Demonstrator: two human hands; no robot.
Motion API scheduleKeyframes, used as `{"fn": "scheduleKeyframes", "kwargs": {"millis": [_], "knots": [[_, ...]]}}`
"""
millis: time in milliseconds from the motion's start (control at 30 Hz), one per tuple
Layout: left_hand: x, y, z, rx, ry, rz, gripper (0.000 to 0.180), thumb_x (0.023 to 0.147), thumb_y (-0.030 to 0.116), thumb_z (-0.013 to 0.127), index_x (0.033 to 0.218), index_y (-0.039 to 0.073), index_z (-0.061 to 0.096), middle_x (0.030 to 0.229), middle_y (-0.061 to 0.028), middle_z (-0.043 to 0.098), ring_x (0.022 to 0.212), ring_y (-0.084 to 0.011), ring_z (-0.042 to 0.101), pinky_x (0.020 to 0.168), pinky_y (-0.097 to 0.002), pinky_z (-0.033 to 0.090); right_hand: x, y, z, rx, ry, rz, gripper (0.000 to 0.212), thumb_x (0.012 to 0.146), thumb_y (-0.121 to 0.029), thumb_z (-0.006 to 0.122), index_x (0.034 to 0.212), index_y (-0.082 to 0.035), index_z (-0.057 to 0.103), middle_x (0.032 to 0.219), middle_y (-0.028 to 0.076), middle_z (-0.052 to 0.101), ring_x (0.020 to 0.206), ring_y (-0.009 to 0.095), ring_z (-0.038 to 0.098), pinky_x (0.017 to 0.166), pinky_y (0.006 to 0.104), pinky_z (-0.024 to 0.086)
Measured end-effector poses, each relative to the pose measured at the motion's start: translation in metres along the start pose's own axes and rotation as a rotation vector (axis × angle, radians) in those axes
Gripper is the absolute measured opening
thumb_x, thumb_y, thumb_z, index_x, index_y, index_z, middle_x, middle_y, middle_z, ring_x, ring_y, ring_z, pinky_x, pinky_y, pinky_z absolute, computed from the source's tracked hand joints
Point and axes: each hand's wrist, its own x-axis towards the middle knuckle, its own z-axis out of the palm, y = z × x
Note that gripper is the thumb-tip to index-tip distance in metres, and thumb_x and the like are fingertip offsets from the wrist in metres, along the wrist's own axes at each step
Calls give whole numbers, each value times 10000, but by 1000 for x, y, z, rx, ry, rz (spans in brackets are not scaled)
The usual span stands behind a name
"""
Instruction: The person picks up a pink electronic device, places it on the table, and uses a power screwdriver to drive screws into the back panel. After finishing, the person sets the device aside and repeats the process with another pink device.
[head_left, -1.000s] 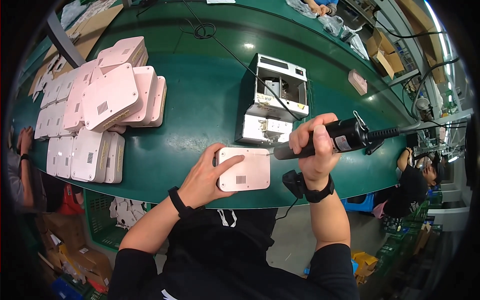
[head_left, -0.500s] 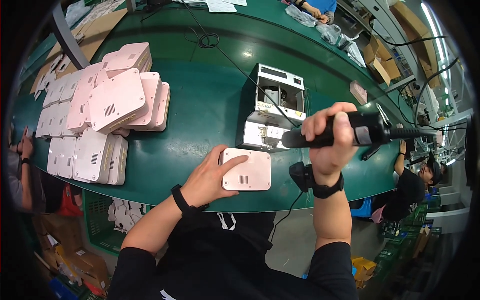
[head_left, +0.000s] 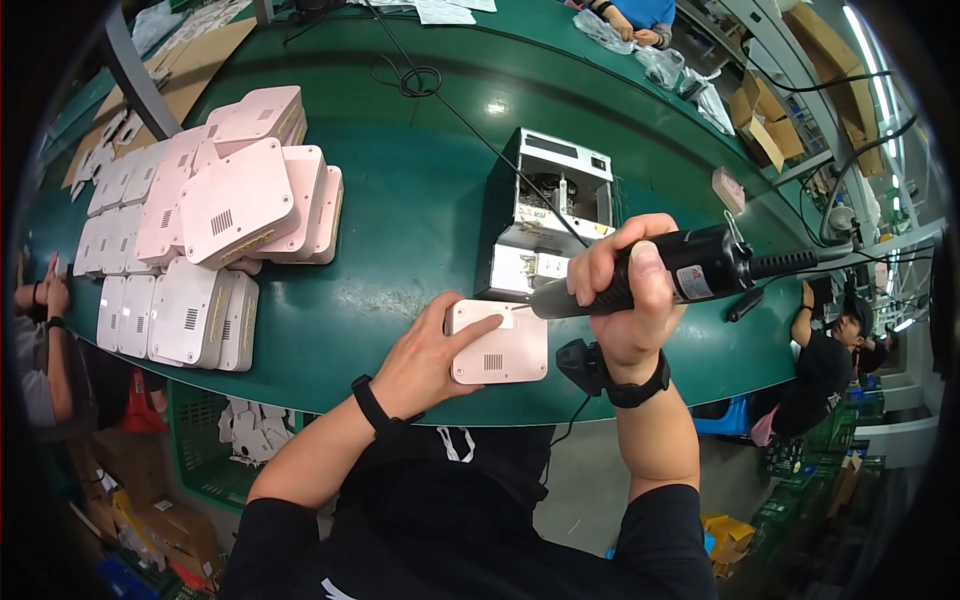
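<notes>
A pale pink plastic housing (head_left: 518,352) with a small slotted vent lies flat on the bench in front of me. My left hand (head_left: 422,350) grips its left side, thumb stretched across the top face. My right hand (head_left: 632,290) is wrapped round a black electric screwdriver (head_left: 695,268), held tilted with its cord running off to the right. The screwdriver's thin bit points left, over the housing's upper edge; whether it touches a screw hole I cannot tell. Just beyond the housing stands a box-shaped screw feeder (head_left: 552,205) with an open top.
Stacked pink housings (head_left: 240,205) and whiter ones (head_left: 185,315) fill the bench's left side. One more pink piece (head_left: 728,188) lies at the right. A green crate (head_left: 205,450) with white parts stands below the bench edge. Co-workers sit left, right and across. A black cable (head_left: 470,130) crosses the bench.
My right hand has brought the screwdriver left and slightly down, its bit now over the housing's upper edge. A part inside the screw feeder has shifted. My left hand keeps its hold.
</notes>
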Motion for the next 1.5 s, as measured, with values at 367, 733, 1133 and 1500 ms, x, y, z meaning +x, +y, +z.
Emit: {"fn": "scheduleKeyframes", "kwargs": {"millis": [367, 733, 1133, 1500], "knots": [[1, -5, -4, 7, 42, 6, 770, 654, 216, 854, 1361, 218, 548, 1313, -214, 410, 1188, -412, 497, 997, -436, 468, 9, 26, 1, 72, 84, 94, 159, 936, -213, 510, 981, -64, 477, 609, 59, 458, 482, 167, 442, 490, 320, 407], [-11, -2, 4, -62, -10, 7, 731, 694, 249, 832, 1368, 244, 549, 1367, -211, 398, 1242, -409, 471, 1027, -437, 450, 0, 34, 0, 73, 25, 45, 156, 944, -192, 545, 913, -76, 445, 591, 47, 439, 440, 151, 417, 463, 294, 404], [-1, 1, 3, 23, 11, 30, 808, 625, 213, 859, 1369, 220, 544, 1317, -204, 416, 1210, -404, 482, 1007, -439, 462, 18, -23, -16, -18, 104, -48, 182, 936, -208, 558, 962, -44, 485, 629, 69, 489, 494, 169, 472, 498, 340, 437], [8, 13, 15, -1, -38, 17, 771, 627, 204, 862, 1341, 229, 571, 1322, -197, 403, 1192, -401, 497, 980, -437, 490, 16, 0, -23, -64, 145, -8, 177, 949, -209, 513, 950, -37, 472, 635, 81, 499, 503, 175, 478, 506, 348, 438]]}}
